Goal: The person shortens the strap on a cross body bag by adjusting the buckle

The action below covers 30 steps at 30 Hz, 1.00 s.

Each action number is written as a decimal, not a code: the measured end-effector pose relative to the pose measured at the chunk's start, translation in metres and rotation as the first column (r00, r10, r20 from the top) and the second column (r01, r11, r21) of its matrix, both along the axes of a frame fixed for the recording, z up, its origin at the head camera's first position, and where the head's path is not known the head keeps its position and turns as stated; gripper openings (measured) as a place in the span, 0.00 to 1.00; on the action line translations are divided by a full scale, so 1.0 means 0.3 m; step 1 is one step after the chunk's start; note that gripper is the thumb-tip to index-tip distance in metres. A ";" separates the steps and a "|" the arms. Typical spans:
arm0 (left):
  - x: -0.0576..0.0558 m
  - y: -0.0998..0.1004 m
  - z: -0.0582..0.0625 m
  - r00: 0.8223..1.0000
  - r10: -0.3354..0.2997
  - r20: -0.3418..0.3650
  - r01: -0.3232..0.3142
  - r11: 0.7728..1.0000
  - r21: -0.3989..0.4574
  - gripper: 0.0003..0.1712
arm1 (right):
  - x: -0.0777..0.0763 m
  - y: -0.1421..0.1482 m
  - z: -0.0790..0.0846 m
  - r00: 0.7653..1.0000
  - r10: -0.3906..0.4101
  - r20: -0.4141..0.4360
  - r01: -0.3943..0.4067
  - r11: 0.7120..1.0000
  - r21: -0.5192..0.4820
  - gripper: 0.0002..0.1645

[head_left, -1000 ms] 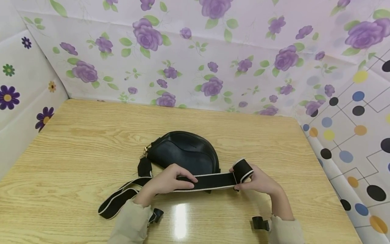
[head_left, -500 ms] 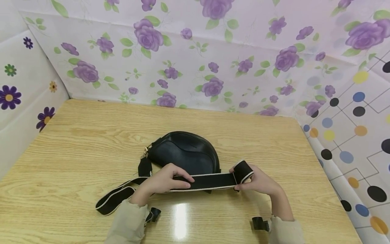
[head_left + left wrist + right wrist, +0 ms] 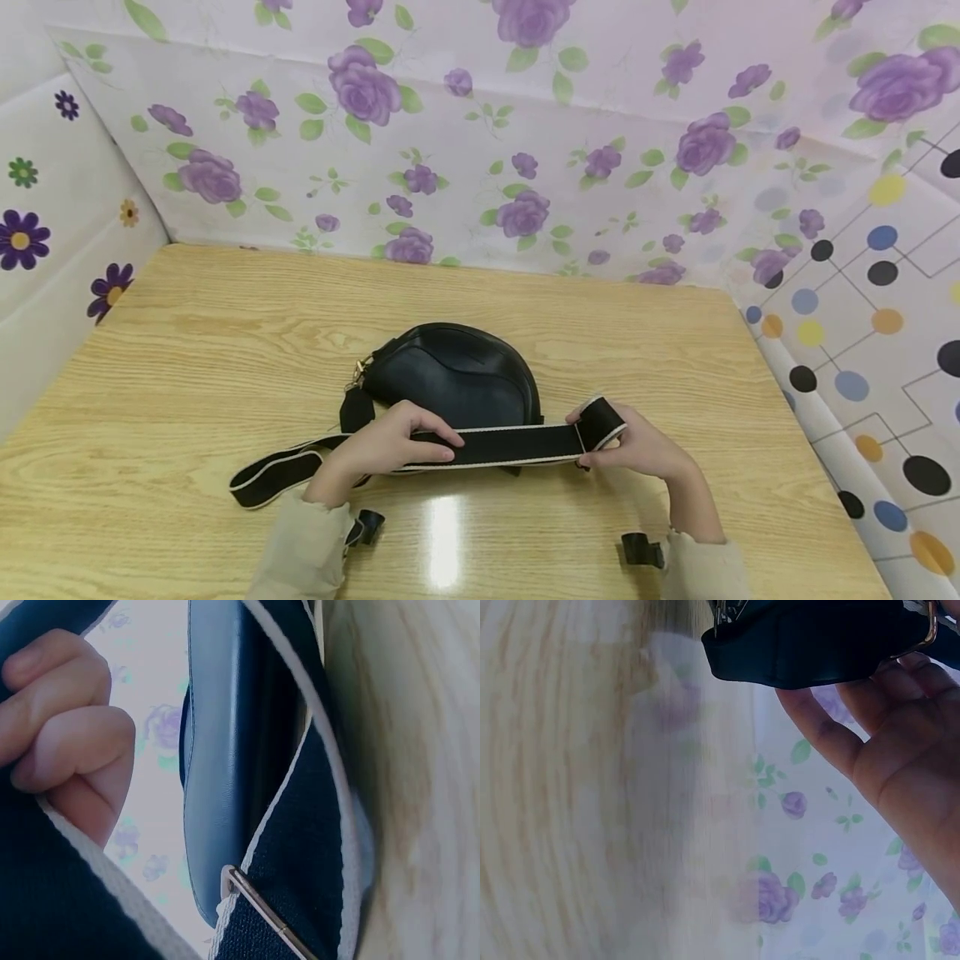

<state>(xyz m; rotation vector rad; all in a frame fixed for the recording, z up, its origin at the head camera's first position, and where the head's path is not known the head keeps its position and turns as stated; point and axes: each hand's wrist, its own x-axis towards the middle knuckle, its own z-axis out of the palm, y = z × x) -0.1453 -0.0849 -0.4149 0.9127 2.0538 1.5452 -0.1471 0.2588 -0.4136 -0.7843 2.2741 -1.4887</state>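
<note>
A black half-moon handbag [image 3: 453, 379] lies at mid-table in the head view. Its wide black strap [image 3: 517, 445], edged in white, stretches across the front of it. My left hand [image 3: 386, 437] pinches the strap between thumb and fingers; the left wrist view shows those fingers [image 3: 75, 727] curled on the webbing. At the other end, my right hand [image 3: 637, 442] grips a rolled-over section of strap. A metal slider [image 3: 266, 907] shows on the webbing in the left wrist view. From below, the right wrist view has the right fingers [image 3: 821, 731] under the dark strap.
A gold clasp [image 3: 362, 368] joins the strap to the bag's left corner. Slack strap forms a loop [image 3: 273, 481] left of the left hand. The wooden table [image 3: 225, 333] meets a flowered backdrop [image 3: 450, 150] behind. Black wrist mounts sit near both sleeves.
My left hand has slid left along the strap, so more webbing shows between the hands. The slack loop has shifted left and up. The right hand and bag stay nearly still.
</note>
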 end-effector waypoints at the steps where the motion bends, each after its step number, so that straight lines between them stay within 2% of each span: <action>1: 0.000 -0.001 0.000 1.000 0.002 0.005 -0.002 1.000 -0.002 0.11 | -0.001 0.002 -0.003 1.000 0.005 -0.002 -0.005 1.000 -0.005 0.26; 16: 0.004 -0.030 0.009 0.999 0.006 0.032 -0.004 0.998 -0.055 0.11 | -0.003 0.006 -0.009 1.000 0.004 0.019 -0.004 1.000 -0.001 0.25; 30: 0.006 -0.052 0.011 0.999 0.001 0.043 0.002 0.999 -0.052 0.12 | -0.002 0.001 -0.002 0.999 0.015 0.043 -0.015 1.000 0.001 0.24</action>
